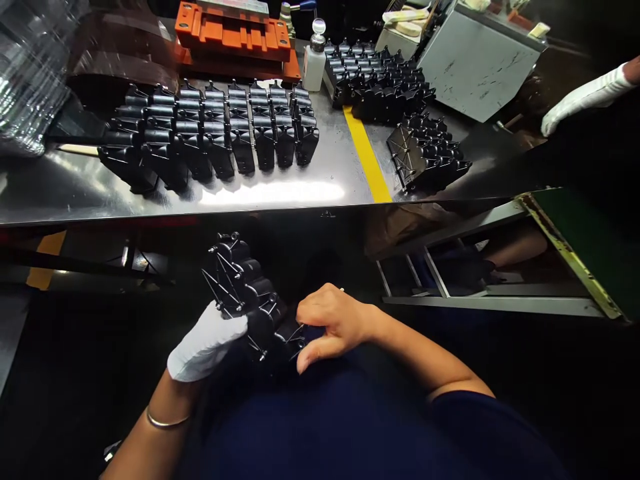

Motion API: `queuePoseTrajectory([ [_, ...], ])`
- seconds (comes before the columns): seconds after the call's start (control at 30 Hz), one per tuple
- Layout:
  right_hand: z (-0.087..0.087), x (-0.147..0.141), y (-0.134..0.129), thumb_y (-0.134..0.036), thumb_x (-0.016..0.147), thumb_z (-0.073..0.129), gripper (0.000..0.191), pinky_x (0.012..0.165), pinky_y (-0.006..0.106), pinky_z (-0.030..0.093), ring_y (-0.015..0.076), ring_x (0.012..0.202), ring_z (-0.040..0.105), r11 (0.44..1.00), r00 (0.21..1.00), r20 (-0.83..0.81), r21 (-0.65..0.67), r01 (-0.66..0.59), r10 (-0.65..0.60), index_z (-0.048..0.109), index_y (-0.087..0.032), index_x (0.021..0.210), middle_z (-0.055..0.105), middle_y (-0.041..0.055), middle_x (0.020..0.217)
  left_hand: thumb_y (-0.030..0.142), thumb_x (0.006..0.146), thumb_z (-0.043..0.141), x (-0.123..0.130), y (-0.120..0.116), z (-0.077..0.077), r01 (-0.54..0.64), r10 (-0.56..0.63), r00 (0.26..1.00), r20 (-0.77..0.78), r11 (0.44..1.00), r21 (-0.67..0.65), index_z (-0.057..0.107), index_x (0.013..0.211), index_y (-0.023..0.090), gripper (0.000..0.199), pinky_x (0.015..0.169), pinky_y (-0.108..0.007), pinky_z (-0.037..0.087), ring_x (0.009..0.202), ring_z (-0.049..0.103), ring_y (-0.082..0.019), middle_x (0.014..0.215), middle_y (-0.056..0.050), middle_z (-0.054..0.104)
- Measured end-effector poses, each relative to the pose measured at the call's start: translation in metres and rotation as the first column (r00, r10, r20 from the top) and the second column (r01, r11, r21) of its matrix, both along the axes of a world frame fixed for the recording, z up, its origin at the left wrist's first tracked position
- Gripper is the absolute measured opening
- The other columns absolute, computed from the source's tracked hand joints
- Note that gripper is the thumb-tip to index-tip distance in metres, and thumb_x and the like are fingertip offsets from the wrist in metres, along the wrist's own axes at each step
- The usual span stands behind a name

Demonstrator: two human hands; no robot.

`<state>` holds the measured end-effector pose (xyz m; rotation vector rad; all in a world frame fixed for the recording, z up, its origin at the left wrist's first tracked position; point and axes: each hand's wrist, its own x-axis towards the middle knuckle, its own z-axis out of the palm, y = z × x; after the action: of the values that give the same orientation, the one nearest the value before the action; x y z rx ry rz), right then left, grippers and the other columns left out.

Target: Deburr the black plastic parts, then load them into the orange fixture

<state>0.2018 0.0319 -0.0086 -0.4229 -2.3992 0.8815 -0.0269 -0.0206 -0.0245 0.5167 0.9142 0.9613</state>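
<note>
Black moulded plastic housing (pixel 245 300), strung with thin runner wires, is held just above the person's navy shirt (pixel 340 427). The white-gloved left hand (pixel 207 343) has its fingers (pixel 220 333) closed around one side, while the bare right hand (pixel 333 327) pinches the lower end between thumb and fingers (pixel 315 350). Across the steel counter (pixel 60 193), rows of matching housings (pixel 210 133) stand left of a yellow stripe (pixel 367 157), below an orange fixture (pixel 233 33) and a plastic bottle (pixel 315 63). A co-worker's gloved hand (pixel 575 103) shows at the far right.
</note>
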Motion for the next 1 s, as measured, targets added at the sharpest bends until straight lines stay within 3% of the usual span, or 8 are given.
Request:
queuePoseTrajectory([
  [0.1,-0.002,-0.002,0.0,-0.062,0.089,0.045,0.06,0.043,0.024,0.018,0.0058,0.042,0.026,0.998,1.0,-0.015,0.069,-0.008,0.009,0.031,-0.019,0.049,0.028,-0.0069,0.046,0.033,0.061,0.083,0.003,-0.002,-0.006,-0.031,0.031,1.0,0.004,1.0,0.004,0.068,0.112,0.017,0.056,0.083,-0.039,0.057,0.093,0.069,-0.032,0.097,-0.011,0.074],
  [0.27,-0.002,-0.005,0.004,-0.063,0.084,0.053,0.055,0.045,0.024,0.019,0.0068,0.047,0.031,0.964,0.983,-0.088,0.2,0.176,-0.161,0.042,-0.018,0.054,0.034,-0.0055,0.051,0.033,0.064,0.082,0.011,-0.001,-0.01,-0.087,0.089,0.995,0.044,0.995,-0.058,0.073,0.098,0.02,0.038,0.081,-0.035,0.057,0.086,0.071,-0.027,0.092,-0.007,0.075],
  [0.5,-0.005,-0.005,0.007,-0.061,0.085,0.053,0.056,0.046,0.026,0.019,0.0086,0.048,0.03,0.925,0.963,-0.081,0.268,0.269,-0.256,0.04,-0.019,0.05,0.033,-0.0042,0.05,0.027,0.061,0.084,0.021,-0.003,-0.01,-0.212,0.234,0.965,0.121,0.962,-0.173,0.075,0.085,0.015,0.028,0.088,-0.035,0.055,0.09,0.071,-0.028,0.091,-0.01,0.076],
  [0.6,-0.006,-0.006,0.007,-0.063,0.084,0.052,0.054,0.047,0.026,0.021,0.0088,0.049,0.033,0.904,0.941,-0.079,0.26,0.339,-0.329,0.047,-0.018,0.055,0.036,-0.0034,0.052,0.024,0.062,0.084,0.022,-0.004,-0.011,-0.241,0.271,0.953,0.135,0.948,-0.206,0.075,0.088,0.016,0.028,0.089,-0.034,0.055,0.089,0.071,-0.026,0.091,-0.008,0.076],
  [0.73,-0.006,-0.009,0.007,-0.058,0.088,0.051,0.056,0.046,0.026,0.019,0.0082,0.047,0.031,0.902,0.944,-0.043,0.285,0.325,-0.326,0.04,-0.018,0.05,0.036,-0.0032,0.05,0.026,0.065,0.083,0.024,-0.005,-0.015,-0.264,0.299,0.944,0.137,0.938,-0.226,0.074,0.092,0.017,0.03,0.083,-0.029,0.058,0.083,0.072,-0.021,0.091,-0.005,0.076],
  [0.8,-0.007,-0.009,0.007,-0.057,0.089,0.05,0.058,0.045,0.026,0.019,0.008,0.046,0.032,0.92,0.952,-0.032,0.246,0.304,-0.305,0.038,-0.018,0.048,0.037,-0.0031,0.049,0.027,0.067,0.081,0.023,-0.006,-0.017,-0.248,0.287,0.946,0.147,0.939,-0.236,0.074,0.092,0.017,0.027,0.08,-0.026,0.058,0.083,0.071,-0.02,0.092,-0.005,0.076],
  [0.9,-0.008,-0.003,0.011,-0.051,0.093,0.047,0.051,0.046,0.023,0.028,0.0075,0.048,0.041,0.977,0.97,-0.124,0.033,0.213,-0.207,0.047,-0.018,0.054,0.045,-0.0024,0.051,0.025,0.069,0.08,0.02,-0.006,-0.018,-0.214,0.275,0.939,0.206,0.937,-0.275,0.073,0.089,0.017,0.022,0.077,-0.022,0.058,0.079,0.071,-0.017,0.089,-0.004,0.076],
  [1.0,-0.012,0.004,0.02,-0.047,0.087,0.06,0.032,0.049,0.021,0.038,0.0083,0.055,0.05,0.924,0.905,-0.229,-0.225,0.308,-0.357,0.061,-0.017,0.074,0.059,0.0007,0.066,0.027,0.074,0.075,0.016,-0.002,-0.014,-0.072,0.212,0.906,0.366,0.93,-0.36,0.072,0.09,0.015,0.021,0.065,-0.021,0.058,0.066,0.069,-0.014,0.077,-0.003,0.073],
])
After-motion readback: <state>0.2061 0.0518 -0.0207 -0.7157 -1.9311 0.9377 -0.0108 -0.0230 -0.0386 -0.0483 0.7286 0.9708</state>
